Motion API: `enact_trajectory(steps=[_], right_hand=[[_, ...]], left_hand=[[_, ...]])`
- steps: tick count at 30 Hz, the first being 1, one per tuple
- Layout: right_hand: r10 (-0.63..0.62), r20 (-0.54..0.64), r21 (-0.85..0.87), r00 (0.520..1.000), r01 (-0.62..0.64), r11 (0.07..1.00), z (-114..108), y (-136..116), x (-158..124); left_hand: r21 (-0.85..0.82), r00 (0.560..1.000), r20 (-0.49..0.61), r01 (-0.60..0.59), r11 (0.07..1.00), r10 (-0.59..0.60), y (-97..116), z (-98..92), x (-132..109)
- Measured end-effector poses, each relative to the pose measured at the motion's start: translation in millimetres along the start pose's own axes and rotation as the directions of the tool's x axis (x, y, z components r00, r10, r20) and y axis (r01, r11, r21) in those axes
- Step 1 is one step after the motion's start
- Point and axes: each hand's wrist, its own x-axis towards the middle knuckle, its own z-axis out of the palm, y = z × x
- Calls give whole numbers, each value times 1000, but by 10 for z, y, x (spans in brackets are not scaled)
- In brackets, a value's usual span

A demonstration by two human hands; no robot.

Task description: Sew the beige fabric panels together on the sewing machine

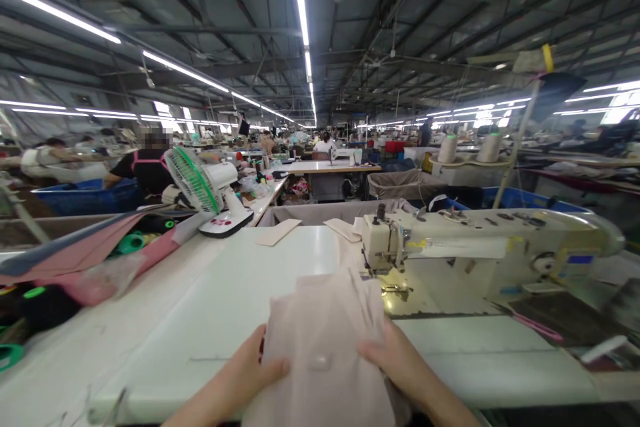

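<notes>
A pale pink fabric piece [320, 347], folded in layers, lies in front of me on the white sewing table [200, 347]. My left hand [245, 370] grips its left edge, and my right hand [395, 360] grips its right edge. Its far end reaches towards the needle area of a cream industrial sewing machine [480, 247], which stands to the right. The fabric stays apart from the needle. Two small beige fabric cut pieces [277, 232] lie at the far end of the table.
A white and green desk fan [200, 187] stands beyond the table's left side. Pink fabric [85, 260] and green thread spools [130, 243] lie to the left. Thread cones [463, 148] stand behind the machine. A co-worker [145, 170] sits at far left among further sewing rows.
</notes>
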Motion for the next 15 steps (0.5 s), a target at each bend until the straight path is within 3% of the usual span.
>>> enact_trajectory(steps=[3,6,10,13,15], right_hand=[[50,-102,21,994,-48,999,-452,124,-362],[157,-235,43,959,-151,988,-969,169,-658],[196,-382,-8,903,-216,976,-1620,84,-830],[88,-465,-301,881,-251,920,-2007,-34,-732],[-36,-462,-593,886,-279,755,-2172,-123,-574]], left_hand=[[-213,980,189,-13,977,55,115,400,-209],[-263,931,354,4,965,93,376,880,-238],[-302,913,362,-77,950,189,875,1478,-81],[-253,887,334,-242,937,320,1252,1748,65],[-92,847,367,-378,921,385,1454,1826,161]])
